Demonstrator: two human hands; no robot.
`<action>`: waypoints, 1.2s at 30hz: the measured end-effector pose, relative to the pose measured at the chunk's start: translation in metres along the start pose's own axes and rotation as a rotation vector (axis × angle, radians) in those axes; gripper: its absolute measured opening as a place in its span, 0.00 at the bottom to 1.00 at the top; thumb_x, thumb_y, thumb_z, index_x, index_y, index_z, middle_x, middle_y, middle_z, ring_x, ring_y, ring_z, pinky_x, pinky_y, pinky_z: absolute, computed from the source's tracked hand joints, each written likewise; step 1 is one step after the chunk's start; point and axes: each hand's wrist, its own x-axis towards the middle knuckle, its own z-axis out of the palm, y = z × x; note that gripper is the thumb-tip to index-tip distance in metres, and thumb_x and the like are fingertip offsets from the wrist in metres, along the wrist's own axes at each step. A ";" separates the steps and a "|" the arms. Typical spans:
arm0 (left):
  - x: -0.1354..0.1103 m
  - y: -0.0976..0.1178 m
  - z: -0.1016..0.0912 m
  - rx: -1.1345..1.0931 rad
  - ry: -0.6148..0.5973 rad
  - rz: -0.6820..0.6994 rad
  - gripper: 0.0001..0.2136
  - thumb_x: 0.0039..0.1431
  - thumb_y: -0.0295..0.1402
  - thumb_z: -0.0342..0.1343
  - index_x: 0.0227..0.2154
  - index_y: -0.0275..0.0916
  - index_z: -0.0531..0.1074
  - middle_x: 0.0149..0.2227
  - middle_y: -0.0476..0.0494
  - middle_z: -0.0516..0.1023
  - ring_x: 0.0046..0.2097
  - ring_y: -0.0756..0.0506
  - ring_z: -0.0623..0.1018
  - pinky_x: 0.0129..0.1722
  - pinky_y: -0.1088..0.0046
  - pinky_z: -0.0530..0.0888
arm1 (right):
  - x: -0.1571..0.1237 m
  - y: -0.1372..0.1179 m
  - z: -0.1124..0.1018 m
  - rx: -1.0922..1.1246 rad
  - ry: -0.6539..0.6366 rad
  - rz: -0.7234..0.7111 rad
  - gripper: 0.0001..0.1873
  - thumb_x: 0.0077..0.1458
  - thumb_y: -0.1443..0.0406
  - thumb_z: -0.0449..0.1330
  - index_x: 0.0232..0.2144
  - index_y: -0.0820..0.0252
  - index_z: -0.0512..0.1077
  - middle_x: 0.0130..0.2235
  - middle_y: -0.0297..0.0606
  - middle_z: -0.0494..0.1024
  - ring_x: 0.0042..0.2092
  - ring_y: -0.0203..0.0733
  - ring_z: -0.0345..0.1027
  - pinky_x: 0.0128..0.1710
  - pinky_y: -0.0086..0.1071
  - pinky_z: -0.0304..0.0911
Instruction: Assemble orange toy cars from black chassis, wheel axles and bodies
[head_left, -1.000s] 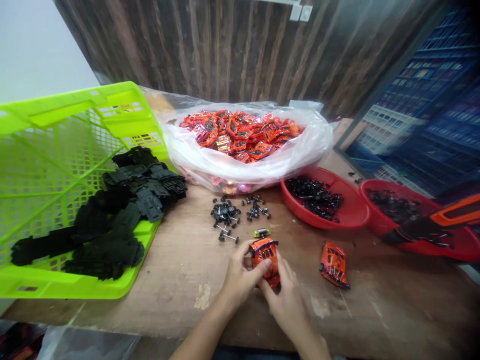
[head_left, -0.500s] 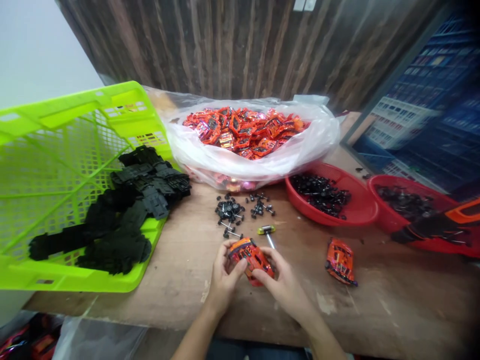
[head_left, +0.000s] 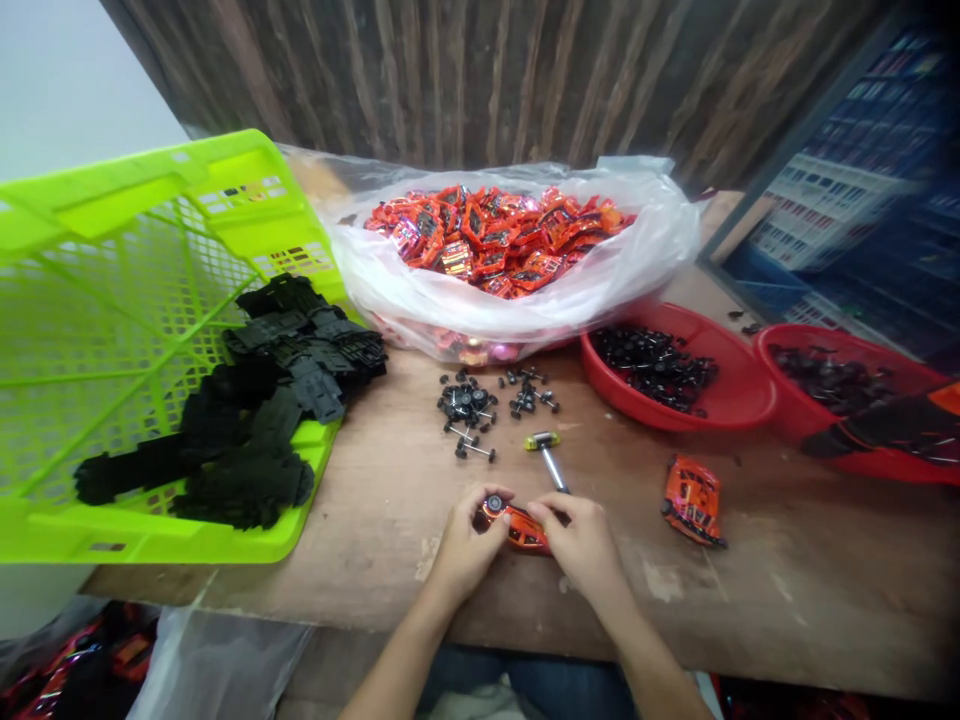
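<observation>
Between my two hands, low over the front of the wooden table, is an orange toy car [head_left: 528, 532], turned on its side with a black wheel showing. My left hand [head_left: 474, 545] is closed on the wheel end of the car. The other end is pinched by my right hand [head_left: 583, 540]. Just beyond my right hand lies a small hammer [head_left: 551, 460] with a yellowish head and metal handle. Small black wheels on metal axles [head_left: 466, 405] lie in a loose pile past my hands. To the right, a second orange toy car [head_left: 693, 500] rests on the table.
A lime-green basket [head_left: 300, 500] at left holds black chassis plates [head_left: 300, 345]. Behind the wheels, a clear plastic bag [head_left: 540, 318] is full of orange car bodies. Two red bowls [head_left: 739, 385] of wheel axles stand at right, a black-and-orange tool [head_left: 877, 425] across one.
The car in my hands has been tipped from top-up onto its side, so a wheel now shows. My grip has shifted with it. The camera view has moved slightly.
</observation>
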 end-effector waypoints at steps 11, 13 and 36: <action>0.004 -0.002 -0.003 0.183 -0.119 0.161 0.02 0.53 0.29 0.55 0.29 0.37 0.71 0.32 0.46 0.71 0.37 0.46 0.71 0.38 0.74 0.66 | -0.040 0.025 0.014 -0.044 0.230 -0.353 0.07 0.54 0.67 0.54 0.36 0.58 0.71 0.37 0.43 0.77 0.40 0.47 0.70 0.41 0.38 0.65; 0.004 -0.002 -0.009 0.215 -0.160 0.166 0.05 0.55 0.32 0.53 0.34 0.38 0.71 0.35 0.46 0.72 0.39 0.45 0.71 0.41 0.72 0.67 | -0.038 0.025 0.014 -0.021 0.215 -0.333 0.07 0.54 0.66 0.54 0.35 0.59 0.71 0.36 0.43 0.77 0.40 0.46 0.70 0.41 0.38 0.65; 0.014 -0.001 -0.015 0.342 -0.159 0.328 0.08 0.43 0.28 0.65 0.28 0.36 0.73 0.31 0.45 0.73 0.38 0.44 0.74 0.39 0.69 0.69 | -0.027 0.013 0.018 0.063 0.175 -0.348 0.11 0.53 0.75 0.51 0.33 0.58 0.70 0.38 0.40 0.77 0.44 0.42 0.70 0.45 0.36 0.65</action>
